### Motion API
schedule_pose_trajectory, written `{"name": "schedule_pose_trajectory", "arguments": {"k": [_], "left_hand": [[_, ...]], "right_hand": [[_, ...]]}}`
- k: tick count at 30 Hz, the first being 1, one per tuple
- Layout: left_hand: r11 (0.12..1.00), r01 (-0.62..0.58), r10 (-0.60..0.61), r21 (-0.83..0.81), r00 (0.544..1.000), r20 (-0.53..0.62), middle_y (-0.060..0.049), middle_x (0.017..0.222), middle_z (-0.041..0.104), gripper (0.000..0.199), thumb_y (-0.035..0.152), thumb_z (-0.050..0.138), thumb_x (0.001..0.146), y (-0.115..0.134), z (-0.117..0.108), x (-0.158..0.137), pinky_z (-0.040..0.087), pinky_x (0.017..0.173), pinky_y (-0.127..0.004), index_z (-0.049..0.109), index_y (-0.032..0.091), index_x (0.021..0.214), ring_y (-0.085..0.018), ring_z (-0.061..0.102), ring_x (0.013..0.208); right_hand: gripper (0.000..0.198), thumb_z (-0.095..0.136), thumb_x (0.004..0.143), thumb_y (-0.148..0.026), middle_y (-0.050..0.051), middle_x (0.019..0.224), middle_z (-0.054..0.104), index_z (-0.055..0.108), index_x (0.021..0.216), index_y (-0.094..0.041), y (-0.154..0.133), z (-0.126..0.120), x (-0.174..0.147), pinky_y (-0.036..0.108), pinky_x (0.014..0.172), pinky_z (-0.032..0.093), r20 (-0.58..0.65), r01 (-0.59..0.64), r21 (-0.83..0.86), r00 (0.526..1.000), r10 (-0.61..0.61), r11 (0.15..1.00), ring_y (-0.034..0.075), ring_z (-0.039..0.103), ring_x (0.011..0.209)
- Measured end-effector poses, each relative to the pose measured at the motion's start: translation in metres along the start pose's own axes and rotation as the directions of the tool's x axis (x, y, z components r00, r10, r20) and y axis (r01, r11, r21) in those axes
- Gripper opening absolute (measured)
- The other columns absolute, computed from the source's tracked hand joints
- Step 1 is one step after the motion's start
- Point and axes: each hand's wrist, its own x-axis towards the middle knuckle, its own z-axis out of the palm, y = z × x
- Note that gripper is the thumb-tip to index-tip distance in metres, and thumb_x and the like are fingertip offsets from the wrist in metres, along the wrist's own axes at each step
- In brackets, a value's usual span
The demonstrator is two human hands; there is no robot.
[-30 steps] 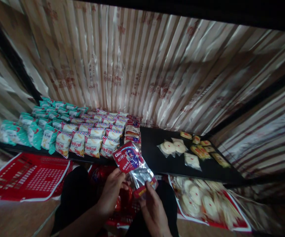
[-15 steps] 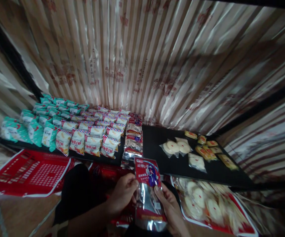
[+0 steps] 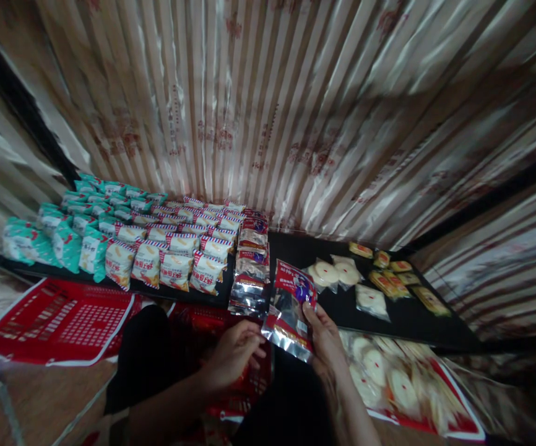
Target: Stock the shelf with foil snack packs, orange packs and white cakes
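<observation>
Lower centre, the right hand pinches a packet beside the row; the left hand, fingers loose, is near its corner. Apparently positioning; lining up calls for a level grip.

White lettering along the top of the red-and-silver foil pouch in the right hand read "si神1号"; the smaller lines beneath it were too blurred to read. The 4 front white snack bags bore large red Chinese characters, apparently ending in "上虾". Print on the teal snack bags, the row of foil pouches and the striped curtain could not be made out.
</observation>
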Motion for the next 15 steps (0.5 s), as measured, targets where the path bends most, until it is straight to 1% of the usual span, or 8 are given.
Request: {"name": "schedule_pose_trajectory", "arguments": {"k": [2, 4, 7, 10, 12, 14, 15], "left_hand": [[0.999, 0.000, 0.000, -0.044, 1.000, -0.010, -0.009, 0.094, 0.062, 0.043, 0.047, 0.060, 0.069, 0.007, 0.000, 0.002, 0.047, 0.059, -0.025, 0.055, 0.015, 0.096, -0.018, 0.063, 0.076], [0.997, -0.026, 0.024, -0.076, 0.999, -0.035, -0.010, 0.096, 0.062, 0.043, 0.045, 0.061, 0.069, 0.012, -0.001, 0.004, 0.047, 0.061, -0.026, 0.054, 0.015, 0.098, -0.018, 0.064, 0.077], [0.993, -0.074, 0.064, -0.092, 0.993, -0.102, -0.010, 0.101, 0.061, 0.040, 0.038, 0.062, 0.069, 0.016, -0.004, 0.009, 0.048, 0.064, -0.026, 0.055, 0.015, 0.100, -0.018, 0.064, 0.080], [0.989, -0.121, 0.104, -0.090, 0.980, -0.171, -0.010, 0.104, 0.060, 0.034, 0.030, 0.058, 0.071, 0.016, -0.012, 0.018, 0.049, 0.066, -0.027, 0.055, 0.016, 0.102, -0.019, 0.063, 0.083], [0.986, -0.162, 0.154, -0.025, 0.967, -0.202, -0.010, 0.101, 0.060, 0.028, 0.026, 0.052, 0.075, 0.016, -0.018, 0.025, 0.049, 0.064, -0.028, 0.056, 0.016, 0.100, -0.020, 0.063, 0.083], [0.960, -0.240, 0.270, 0.147, 0.934, -0.233, -0.009, 0.098, 0.061, 0.023, 0.021, 0.049, 0.076, 0.015, -0.024, 0.030, 0.049, 0.067, -0.030, 0.058, 0.016, 0.097, -0.020, 0.061, 0.084], [0.919, -0.295, 0.356, 0.260, 0.905, -0.233, -0.008, 0.099, 0.060, 0.022, 0.019, 0.048, 0.076, 0.015, -0.026, 0.031, 0.049, 0.073, -0.032, 0.060, 0.017, 0.095, -0.020, 0.060, 0.087]], "right_hand": [[0.041, 0.083, 0.052, -0.033, -0.003, 0.070, 0.072, 0.063, 0.087, -0.023, -0.001, 0.009, 0.013, 0.030, 0.064, 0.054, 0.017, 0.043, -0.007, 0.999, -0.043, 0.999, 0.019, 0.068, 0.067], [0.041, 0.082, 0.053, -0.034, -0.003, 0.068, 0.071, 0.063, 0.087, -0.023, -0.001, 0.017, 0.027, 0.030, 0.065, 0.054, 0.027, 0.078, -0.030, 0.997, -0.078, 0.996, 0.019, 0.068, 0.069], [0.040, 0.081, 0.054, -0.036, -0.002, 0.066, 0.071, 0.063, 0.086, -0.022, 0.000, 0.028, 0.045, 0.030, 0.064, 0.054, 0.047, 0.122, -0.065, 0.992, -0.119, 0.990, 0.019, 0.068, 0.070], [0.040, 0.080, 0.053, -0.036, -0.002, 0.066, 0.070, 0.062, 0.085, -0.021, -0.001, 0.038, 0.060, 0.030, 0.063, 0.054, 0.075, 0.135, -0.074, 0.989, -0.130, 0.988, 0.019, 0.068, 0.069], [0.040, 0.080, 0.051, -0.036, -0.002, 0.064, 0.069, 0.062, 0.084, -0.021, -0.004, 0.044, 0.069, 0.031, 0.062, 0.054, 0.076, 0.142, -0.066, 0.988, -0.137, 0.988, 0.019, 0.067, 0.065], [0.042, 0.080, 0.050, -0.037, -0.003, 0.061, 0.068, 0.061, 0.083, -0.021, -0.007, 0.051, 0.079, 0.031, 0.060, 0.053, 0.063, 0.162, -0.058, 0.985, -0.158, 0.985, 0.018, 0.066, 0.061], [0.042, 0.080, 0.050, -0.037, -0.004, 0.060, 0.067, 0.061, 0.083, -0.021, -0.009, 0.054, 0.084, 0.031, 0.060, 0.053, 0.056, 0.178, -0.061, 0.983, -0.174, 0.982, 0.017, 0.065, 0.059]]}}
